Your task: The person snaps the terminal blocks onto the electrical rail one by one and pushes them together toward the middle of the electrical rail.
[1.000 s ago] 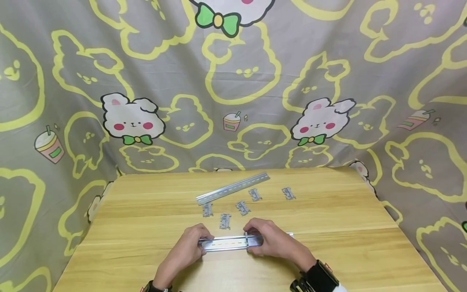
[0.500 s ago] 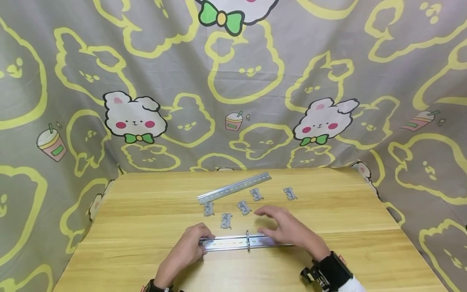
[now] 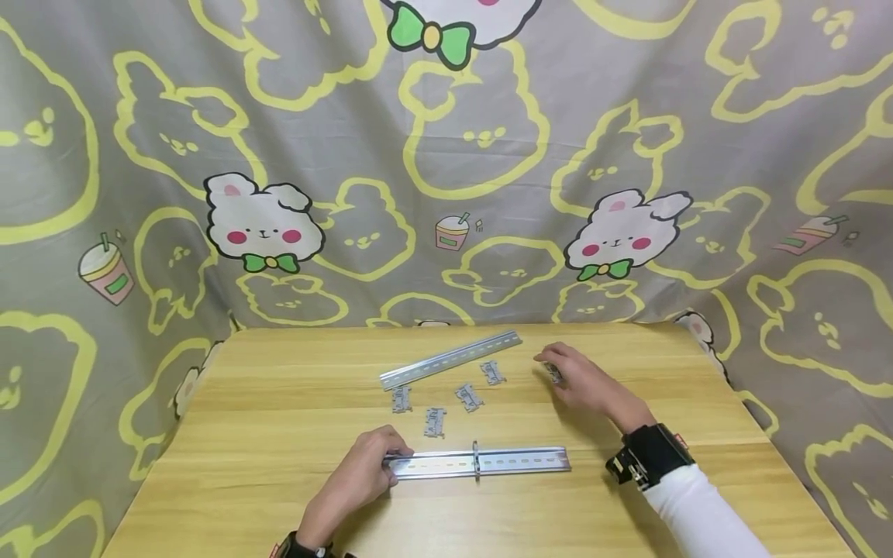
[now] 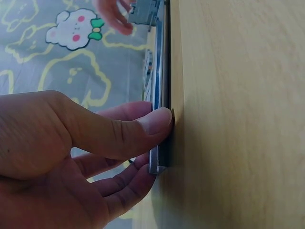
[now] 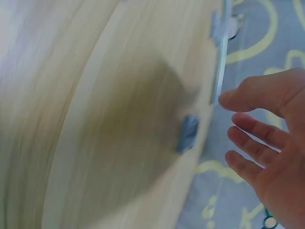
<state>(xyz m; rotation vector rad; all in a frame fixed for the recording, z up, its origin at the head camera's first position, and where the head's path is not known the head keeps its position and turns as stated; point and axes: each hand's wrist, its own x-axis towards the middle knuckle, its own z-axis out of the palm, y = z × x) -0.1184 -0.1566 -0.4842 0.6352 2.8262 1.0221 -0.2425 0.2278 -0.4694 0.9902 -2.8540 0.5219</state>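
Note:
A slotted metal DIN rail [image 3: 523, 460] lies across the front of the table, with one grey terminal block [image 3: 477, 462] standing on it near the middle. My left hand [image 3: 366, 465] grips the rail's left end. In the left wrist view its thumb [image 4: 155, 121] lies on the near edge, fingers on the far side. My right hand [image 3: 582, 380] is over the rightmost loose terminal block [image 3: 554, 373], partly hiding it. The right wrist view shows that block [image 5: 188, 133] on the wood, apart from the spread, bent fingers [image 5: 243, 167].
A second DIN rail [image 3: 449, 360] lies slanted at the back. Several loose grey terminal blocks, such as one [image 3: 435, 422] in front and another [image 3: 492, 373] farther back, lie between the rails. A patterned curtain [image 3: 446, 155] hangs behind the wooden table [image 3: 279, 403].
My right hand has let go of the terminal block on the front rail and moved back and right to the rightmost loose block. My left hand has kept its grip on the rail.

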